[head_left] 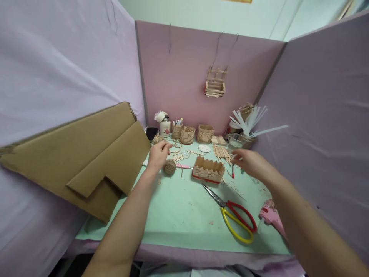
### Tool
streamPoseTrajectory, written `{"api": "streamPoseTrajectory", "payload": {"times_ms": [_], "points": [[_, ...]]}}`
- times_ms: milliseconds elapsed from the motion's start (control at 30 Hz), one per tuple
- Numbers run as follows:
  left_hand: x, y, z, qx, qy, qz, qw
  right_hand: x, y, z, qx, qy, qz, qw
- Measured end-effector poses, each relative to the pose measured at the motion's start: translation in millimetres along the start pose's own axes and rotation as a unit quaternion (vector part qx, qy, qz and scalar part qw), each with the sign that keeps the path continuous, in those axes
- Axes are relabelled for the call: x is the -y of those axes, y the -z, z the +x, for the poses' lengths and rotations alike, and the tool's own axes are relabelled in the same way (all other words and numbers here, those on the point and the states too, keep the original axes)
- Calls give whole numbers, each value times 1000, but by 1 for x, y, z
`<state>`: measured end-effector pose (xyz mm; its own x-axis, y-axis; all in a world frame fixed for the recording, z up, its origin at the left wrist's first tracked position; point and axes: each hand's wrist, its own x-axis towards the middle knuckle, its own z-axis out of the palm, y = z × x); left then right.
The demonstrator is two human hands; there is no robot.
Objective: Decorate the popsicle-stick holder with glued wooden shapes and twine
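My left hand point(159, 154) is above the far left of the table, its fingers pinched together; whatever they hold, if anything, is too small to make out. Just below it lies a ball of brown twine point(169, 167), and behind it a second, looser twine bundle point(158, 139). My right hand point(248, 161) hovers at the right with thumb and fingers closed together, contents hidden. Beneath its fingertips is a small pen-like tool with a red end point(233, 171). Between the hands sits a small box with a zigzag rim and red base line point(208, 171).
Large scissors point(223, 204) with red and yellow handles lie in front, beside a pink glue gun point(270, 215). Wooden sticks point(221, 152), decorated containers point(205, 133) and a jar point(165, 127) stand behind. Folded cardboard point(86, 154) leans at left. A stick basket point(215, 88) hangs on the back panel.
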<state>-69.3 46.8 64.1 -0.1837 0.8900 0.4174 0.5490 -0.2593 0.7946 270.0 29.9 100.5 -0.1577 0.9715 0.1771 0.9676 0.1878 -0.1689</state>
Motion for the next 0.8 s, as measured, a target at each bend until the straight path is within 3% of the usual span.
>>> {"api": "streamPoseTrajectory", "payload": {"times_ms": [100,167,267,367,500,600,700,800], "points": [[6,7,-1,60,34,85,994,16,3,54,-15,108,-1,994],[11,8,-5,148,14,154,977,29,-6,92,59,167,10,984],[18,5,-11,277,-14,236,932,50,-32,141,135,198,7,971],[23,1,-13,331,-14,263,906,69,-63,170,191,233,0,954],[28,-4,-15,330,-13,277,902,87,-101,183,232,276,-13,933],[27,-2,-16,325,-23,253,911,91,-114,187,236,286,-14,929],[23,7,-12,274,-34,205,939,84,-106,193,219,276,0,936],[22,20,-3,142,1,186,972,72,-80,198,171,248,34,953]]}}
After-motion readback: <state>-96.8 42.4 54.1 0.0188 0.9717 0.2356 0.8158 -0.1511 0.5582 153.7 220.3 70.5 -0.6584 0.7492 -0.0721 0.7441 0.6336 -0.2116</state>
